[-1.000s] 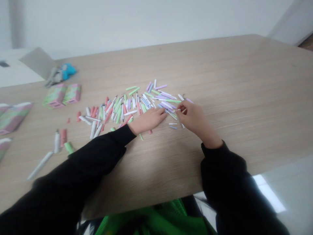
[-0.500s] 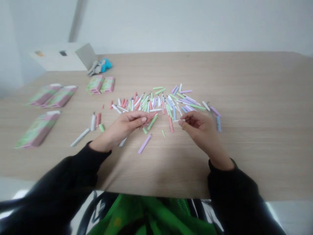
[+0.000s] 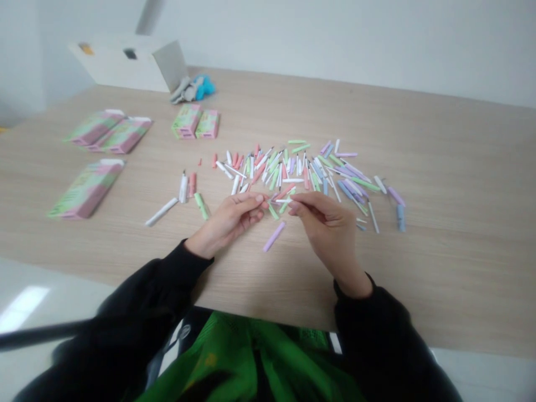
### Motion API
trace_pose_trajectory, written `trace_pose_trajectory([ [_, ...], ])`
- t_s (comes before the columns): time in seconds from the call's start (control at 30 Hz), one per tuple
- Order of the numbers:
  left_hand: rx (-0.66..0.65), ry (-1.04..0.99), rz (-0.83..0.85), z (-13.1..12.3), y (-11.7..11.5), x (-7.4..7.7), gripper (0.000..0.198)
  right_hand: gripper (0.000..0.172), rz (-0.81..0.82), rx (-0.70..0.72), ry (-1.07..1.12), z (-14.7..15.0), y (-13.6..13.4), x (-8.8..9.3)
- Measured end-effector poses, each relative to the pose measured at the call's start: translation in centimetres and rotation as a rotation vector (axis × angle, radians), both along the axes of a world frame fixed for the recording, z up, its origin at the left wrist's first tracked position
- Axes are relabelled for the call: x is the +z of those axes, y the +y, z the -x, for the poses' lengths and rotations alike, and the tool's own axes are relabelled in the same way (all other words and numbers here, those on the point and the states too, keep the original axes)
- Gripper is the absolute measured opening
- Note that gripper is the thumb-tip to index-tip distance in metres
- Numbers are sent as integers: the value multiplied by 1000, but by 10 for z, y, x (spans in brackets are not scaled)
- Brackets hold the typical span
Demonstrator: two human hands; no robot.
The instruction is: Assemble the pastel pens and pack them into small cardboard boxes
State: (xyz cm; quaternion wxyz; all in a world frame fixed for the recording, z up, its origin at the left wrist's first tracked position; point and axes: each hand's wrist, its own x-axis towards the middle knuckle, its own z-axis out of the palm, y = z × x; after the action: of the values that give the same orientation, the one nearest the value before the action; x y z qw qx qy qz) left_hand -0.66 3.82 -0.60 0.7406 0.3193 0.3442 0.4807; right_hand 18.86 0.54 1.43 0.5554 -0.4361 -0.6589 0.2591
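Note:
My right hand (image 3: 329, 231) pinches a thin white stick (image 3: 283, 201) between thumb and forefinger, pointing it left. My left hand (image 3: 234, 218) faces it with thumb and forefinger closed at the stick's other end; what they hold, if anything, is too small to make out. Just below the fingertips a purple tube (image 3: 274, 237) lies on the table. Behind both hands spreads a loose pile of pen-like pieces, with pink, green, purple, blue and white tubes and thin white sticks (image 3: 293, 180), some dark-tipped. A green tube (image 3: 201, 206) rests left of my left hand.
Pink-and-green boxes (image 3: 90, 190) lie on the left of the wooden table (image 3: 452, 251), with two smaller ones (image 3: 208, 124) farther back. A white carton (image 3: 125, 67) and a grey-and-blue cloth bundle (image 3: 195, 89) are at the back left.
My right hand has moved left with the white stick, up to my left hand's fingertips. The green tube at my left fingers no longer shows there. The view has shifted.

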Motion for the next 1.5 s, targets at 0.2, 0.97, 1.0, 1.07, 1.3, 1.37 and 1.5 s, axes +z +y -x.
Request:
trace_pose_trajectory([
  [0.2, -71, 0, -2, 2, -4, -3, 19, 14, -56, -7, -70, 2, 2, -1],
  [0.97, -42, -12, 35, -1, -12, 4, 12, 12, -41, -4, -114, -3, -3, 5],
  [1.0, -39, -17, 39, -1, -12, 3, 12, 12, -35, -11, -112, -4, -4, 5],
  [1.07, -58, -27, 50, 0, -11, 3, 13, 11, -39, -3, -124, -3, -4, 4],
  [1.3, -89, -36, 50, 0, -12, 1, 16, 12, -70, 30, -146, -1, -4, 4],
  [1.37, -90, -30, 46, -1, -12, 1, 18, 12, -71, 34, -149, -1, -4, 4],
  [1.5, -97, -11, 27, -1, -11, 2, 18, 9, -72, 20, -161, -2, -3, 2],
])
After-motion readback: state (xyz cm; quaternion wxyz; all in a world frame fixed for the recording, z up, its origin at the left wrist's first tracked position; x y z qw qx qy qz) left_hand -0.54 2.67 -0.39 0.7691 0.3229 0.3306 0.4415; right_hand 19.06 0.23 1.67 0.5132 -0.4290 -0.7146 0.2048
